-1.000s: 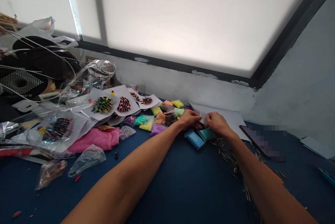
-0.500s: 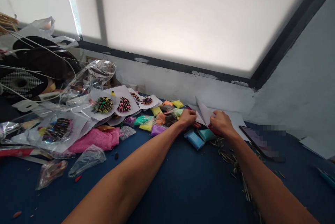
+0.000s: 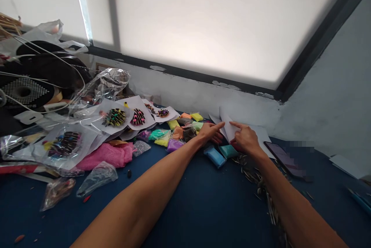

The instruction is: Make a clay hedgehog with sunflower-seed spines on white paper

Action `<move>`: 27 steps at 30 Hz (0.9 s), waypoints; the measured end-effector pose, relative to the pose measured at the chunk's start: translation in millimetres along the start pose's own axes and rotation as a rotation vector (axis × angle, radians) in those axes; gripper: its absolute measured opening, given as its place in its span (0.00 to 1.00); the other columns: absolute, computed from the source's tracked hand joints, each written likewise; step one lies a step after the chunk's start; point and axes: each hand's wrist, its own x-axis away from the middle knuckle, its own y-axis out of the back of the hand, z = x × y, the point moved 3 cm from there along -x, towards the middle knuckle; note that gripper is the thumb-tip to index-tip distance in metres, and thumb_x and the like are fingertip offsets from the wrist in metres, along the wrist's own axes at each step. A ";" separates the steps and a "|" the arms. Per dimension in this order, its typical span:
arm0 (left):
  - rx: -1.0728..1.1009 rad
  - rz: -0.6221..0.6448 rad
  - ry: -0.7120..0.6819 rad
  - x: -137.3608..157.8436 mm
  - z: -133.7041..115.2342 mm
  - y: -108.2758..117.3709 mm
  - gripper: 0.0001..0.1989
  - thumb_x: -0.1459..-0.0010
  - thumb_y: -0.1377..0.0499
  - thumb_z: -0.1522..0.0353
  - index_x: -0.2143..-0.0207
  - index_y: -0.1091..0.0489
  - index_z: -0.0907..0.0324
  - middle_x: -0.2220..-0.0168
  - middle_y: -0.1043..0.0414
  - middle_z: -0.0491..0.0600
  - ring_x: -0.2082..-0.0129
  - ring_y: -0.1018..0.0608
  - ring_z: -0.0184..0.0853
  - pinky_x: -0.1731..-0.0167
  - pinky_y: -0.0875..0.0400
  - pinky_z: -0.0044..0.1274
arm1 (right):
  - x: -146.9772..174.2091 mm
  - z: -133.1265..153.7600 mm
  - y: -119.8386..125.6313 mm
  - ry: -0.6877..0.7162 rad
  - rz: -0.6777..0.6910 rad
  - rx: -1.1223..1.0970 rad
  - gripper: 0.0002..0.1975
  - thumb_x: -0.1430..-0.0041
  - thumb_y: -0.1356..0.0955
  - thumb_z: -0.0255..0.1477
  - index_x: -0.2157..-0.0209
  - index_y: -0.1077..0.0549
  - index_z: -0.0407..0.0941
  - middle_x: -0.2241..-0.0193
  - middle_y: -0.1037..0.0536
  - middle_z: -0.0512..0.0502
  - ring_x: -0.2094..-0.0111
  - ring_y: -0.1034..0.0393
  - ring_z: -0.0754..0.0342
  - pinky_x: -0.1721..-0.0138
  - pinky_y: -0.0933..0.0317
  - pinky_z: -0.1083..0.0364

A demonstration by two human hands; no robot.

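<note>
White paper sheets (image 3: 225, 121) stand at the far side of the table against the wall, one with a raised, bent edge. My left hand (image 3: 209, 132) is beside their left edge, fingers stretched out, the tip of one touching or almost touching the paper. On the other side, my right hand (image 3: 245, 138) points its index finger onto the paper while its other fingers curl in. Just below the hands lie a blue packet (image 3: 215, 157) and a teal packet (image 3: 228, 150). Something red shows partly under my right hand.
Several coloured packets (image 3: 174, 145) lie left of my left hand. Farther left are white papers with dark, bead-like pieces (image 3: 115, 117), a pink cloth (image 3: 108, 155) and clear plastic bags (image 3: 97, 178). A phone (image 3: 282, 159) and scattered seed-like bits (image 3: 251, 172) lie to the right.
My fingers have straightened from a closer, bent grip at the paper; the right index finger now points out along it. The packets have stayed in place.
</note>
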 end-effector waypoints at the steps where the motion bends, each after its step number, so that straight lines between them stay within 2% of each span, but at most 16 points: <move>1: -0.038 -0.014 -0.020 -2.3 1.7 -0.4 0.13 0.39 0.42 0.62 0.70 0.34 0.64 0.80 0.29 0.48 0.81 0.25 0.31 0.77 0.28 0.21 | 1.5 1.3 -0.9 0.006 0.001 0.006 0.16 0.36 0.34 0.35 0.48 0.31 0.44 0.50 0.27 0.43 0.55 0.28 0.51 0.56 0.32 0.47; 4: -0.143 -0.064 -0.064 -8.5 7.4 -0.4 0.09 0.44 0.38 0.68 0.72 0.34 0.63 0.81 0.31 0.44 0.81 0.26 0.30 0.76 0.28 0.20 | 5.2 6.9 -4.4 0.013 -0.019 0.038 0.17 0.36 0.34 0.35 0.48 0.31 0.44 0.50 0.27 0.43 0.54 0.29 0.50 0.55 0.32 0.46; 7: -0.217 -0.091 -0.099 -11.2 9.8 0.9 0.05 0.47 0.38 0.71 0.72 0.32 0.63 0.80 0.31 0.43 0.79 0.25 0.29 0.74 0.28 0.19 | 5.5 13.2 -10.2 0.005 -0.025 0.084 0.19 0.36 0.34 0.35 0.47 0.32 0.44 0.49 0.28 0.42 0.54 0.29 0.49 0.55 0.33 0.45; 10: -0.284 -0.100 -0.127 -10.7 8.1 2.4 0.02 0.47 0.41 0.74 0.73 0.32 0.63 0.78 0.30 0.43 0.76 0.25 0.29 0.73 0.29 0.18 | 2.1 16.9 -18.4 -0.007 0.036 0.137 0.18 0.37 0.33 0.35 0.48 0.31 0.44 0.50 0.27 0.42 0.54 0.29 0.50 0.55 0.32 0.45; 18: -0.458 -0.138 -0.178 -3.3 -0.6 -0.7 0.06 0.51 0.45 0.79 0.76 0.34 0.62 0.79 0.30 0.44 0.74 0.25 0.31 0.73 0.32 0.17 | -7.5 17.0 -31.7 -0.040 0.182 0.267 0.18 0.37 0.33 0.35 0.48 0.31 0.43 0.49 0.28 0.42 0.54 0.29 0.50 0.55 0.32 0.45; 23: -0.546 -0.196 -0.204 4.1 -9.4 -4.7 0.08 0.53 0.46 0.80 0.78 0.38 0.60 0.79 0.32 0.45 0.72 0.24 0.33 0.73 0.33 0.18 | -9.7 14.9 -33.7 -0.040 0.206 0.309 0.18 0.37 0.33 0.35 0.48 0.31 0.43 0.49 0.28 0.42 0.54 0.29 0.50 0.55 0.32 0.45; 27: -0.574 -0.246 -0.201 8.6 -17.6 -2.6 0.09 0.52 0.45 0.79 0.79 0.40 0.59 0.82 0.35 0.45 0.74 0.24 0.34 0.74 0.35 0.19 | -12.3 10.3 -32.3 -0.031 0.197 0.317 0.18 0.36 0.34 0.35 0.48 0.31 0.44 0.49 0.28 0.42 0.54 0.29 0.50 0.55 0.32 0.45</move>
